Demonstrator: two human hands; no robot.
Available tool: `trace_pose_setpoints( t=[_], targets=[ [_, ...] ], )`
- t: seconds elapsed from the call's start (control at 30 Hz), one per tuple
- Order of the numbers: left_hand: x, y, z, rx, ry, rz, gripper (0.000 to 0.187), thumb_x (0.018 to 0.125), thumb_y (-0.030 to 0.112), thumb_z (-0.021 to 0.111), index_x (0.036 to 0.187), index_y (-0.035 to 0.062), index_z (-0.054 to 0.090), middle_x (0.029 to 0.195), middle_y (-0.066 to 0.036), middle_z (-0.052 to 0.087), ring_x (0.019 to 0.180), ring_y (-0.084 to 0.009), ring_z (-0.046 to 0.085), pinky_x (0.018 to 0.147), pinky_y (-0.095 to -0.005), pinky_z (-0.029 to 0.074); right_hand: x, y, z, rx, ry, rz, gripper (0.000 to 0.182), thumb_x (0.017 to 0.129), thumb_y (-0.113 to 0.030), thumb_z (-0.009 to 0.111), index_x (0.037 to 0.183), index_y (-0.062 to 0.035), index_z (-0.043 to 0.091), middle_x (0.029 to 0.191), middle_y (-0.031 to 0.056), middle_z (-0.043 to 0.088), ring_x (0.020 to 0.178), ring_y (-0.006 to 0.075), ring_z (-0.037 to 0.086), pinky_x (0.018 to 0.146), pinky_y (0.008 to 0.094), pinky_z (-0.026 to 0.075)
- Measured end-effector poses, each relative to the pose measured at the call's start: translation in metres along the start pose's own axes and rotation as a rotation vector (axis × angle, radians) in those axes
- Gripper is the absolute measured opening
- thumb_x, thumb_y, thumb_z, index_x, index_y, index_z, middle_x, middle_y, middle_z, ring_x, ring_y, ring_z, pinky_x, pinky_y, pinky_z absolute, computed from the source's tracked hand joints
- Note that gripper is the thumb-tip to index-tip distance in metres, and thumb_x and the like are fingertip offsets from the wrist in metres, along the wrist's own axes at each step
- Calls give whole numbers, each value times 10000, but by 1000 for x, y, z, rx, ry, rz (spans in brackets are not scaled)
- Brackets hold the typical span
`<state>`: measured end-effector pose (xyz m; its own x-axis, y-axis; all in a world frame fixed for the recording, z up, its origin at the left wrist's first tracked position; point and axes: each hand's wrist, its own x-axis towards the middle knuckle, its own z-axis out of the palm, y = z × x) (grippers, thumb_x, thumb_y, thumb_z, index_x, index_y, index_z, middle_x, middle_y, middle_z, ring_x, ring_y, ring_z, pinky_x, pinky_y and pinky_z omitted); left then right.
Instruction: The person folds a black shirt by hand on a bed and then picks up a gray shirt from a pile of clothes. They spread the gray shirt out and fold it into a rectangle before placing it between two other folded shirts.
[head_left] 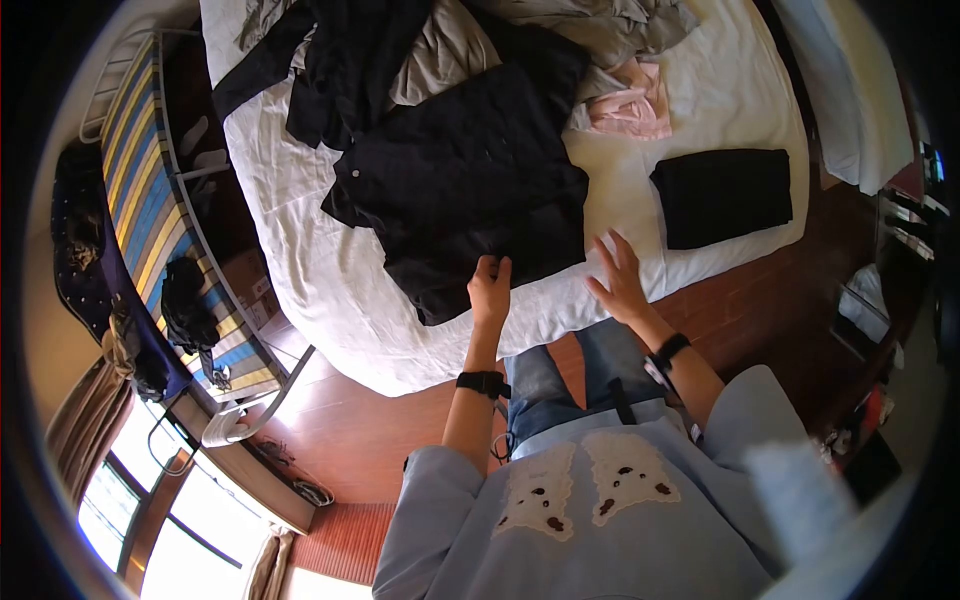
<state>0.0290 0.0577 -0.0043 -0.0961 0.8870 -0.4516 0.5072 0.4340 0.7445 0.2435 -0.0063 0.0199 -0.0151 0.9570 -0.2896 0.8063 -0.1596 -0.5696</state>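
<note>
A black garment (pixel 460 190) lies spread on the white bed sheet (pixel 290 270), with a small round light button or snap near its left side. My left hand (pixel 490 290) is at the garment's near edge, its thumb and fingers closed on the cloth. Just off the garment's near right corner, my right hand (pixel 620 278) hovers over or rests on the sheet with its fingers spread and nothing in them. To the right of that hand lies a black folded cloth item (pixel 722 198), flat and roughly rectangular.
Behind the garment are more dark clothes (pixel 350 60), rumpled grey-beige cloth (pixel 445 55) and a pink cloth (pixel 632 105). A striped bed or bench (pixel 140 170) with a metal frame stands at left, a black cloth (pixel 190 305) on it. Wooden floor (pixel 370 440) borders the bed.
</note>
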Motion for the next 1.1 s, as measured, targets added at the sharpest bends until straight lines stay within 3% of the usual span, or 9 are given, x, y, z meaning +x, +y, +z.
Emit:
trace_pose_setpoints(
  t=[0.17, 0.23, 0.37, 0.43, 0.5, 0.53, 0.77, 0.97, 1.1],
  targets=[
    [26, -13, -54, 22, 264, -5, 154, 776, 172, 524, 784, 21, 552, 700, -127, 580, 638, -244, 575, 579, -324, 435, -103, 63, -74, -342, -411, -226, 495, 730, -183, 541, 1196, -125, 384, 1195, 137, 358, 1093, 305, 360, 906, 410, 307],
    [47, -15, -90, 100, 368, -23, 137, 769, 149, 519, 808, 25, 560, 730, -128, 584, 677, -249, 574, 603, -325, 434, -136, 100, -119, -586, -705, -592, 450, 723, -178, 501, 1161, -120, 420, 1183, 119, 382, 1083, 263, 368, 902, 394, 303],
    [99, -37, -158, 222, 371, 29, 206, 747, 182, 536, 872, 20, 561, 798, -134, 597, 771, -262, 573, 687, -332, 427, -121, 151, -209, -617, -987, -527, 378, 728, -119, 454, 1105, -128, 479, 1071, 70, 467, 1049, 222, 418, 916, 332, 311],
    [123, -33, -175, 251, 341, 38, 246, 734, 205, 553, 889, 14, 564, 834, -136, 599, 817, -270, 566, 733, -338, 418, -44, 127, -222, -913, -1086, -207, 378, 725, -111, 456, 1101, -109, 485, 1036, 52, 485, 1042, 232, 427, 922, 355, 307],
    [150, -24, -184, 268, 305, 92, 288, 731, 218, 562, 942, 21, 554, 880, -134, 594, 788, -257, 573, 708, -332, 429, 25, 148, -225, -1092, -624, -774, 378, 745, -142, 421, 1114, -75, 470, 1116, 92, 471, 1078, 242, 408, 919, 423, 288],
    [164, -24, -185, 282, 279, 139, 318, 734, 223, 563, 986, 30, 542, 911, -130, 589, 737, -239, 585, 661, -321, 446, 72, 124, -221, -1160, -542, -801, 389, 759, -164, 404, 1133, -67, 451, 1168, 108, 438, 1094, 240, 395, 927, 421, 275],
    [213, 3, -164, -233, 126, -194, 469, 741, 221, 580, 1110, -23, 426, 986, -122, 559, 491, -102, 529, 417, -211, 381, 259, -13, -109, -530, 220, -441, 505, 711, -288, 583, 1152, -105, 420, 1123, 76, 444, 1019, 258, 400, 860, 379, 302],
    [208, 2, -162, -430, 38, -197, 391, 713, 154, 616, 1038, -21, 487, 725, -46, 551, 480, -82, 454, 438, -194, 357, 296, -50, -58, -49, 100, 147, 499, 672, -366, 627, 1068, -96, 489, 964, 75, 566, 973, 255, 452, 859, 434, 291],
    [206, 1, -166, -358, -23, -177, 265, 713, 126, 613, 922, -25, 551, 664, -29, 541, 487, -74, 442, 445, -202, 352, 300, -34, -52, 140, 75, 167, 405, 671, -288, 642, 990, -63, 533, 866, 85, 583, 823, 217, 521, 779, 355, 360]
  ],
)
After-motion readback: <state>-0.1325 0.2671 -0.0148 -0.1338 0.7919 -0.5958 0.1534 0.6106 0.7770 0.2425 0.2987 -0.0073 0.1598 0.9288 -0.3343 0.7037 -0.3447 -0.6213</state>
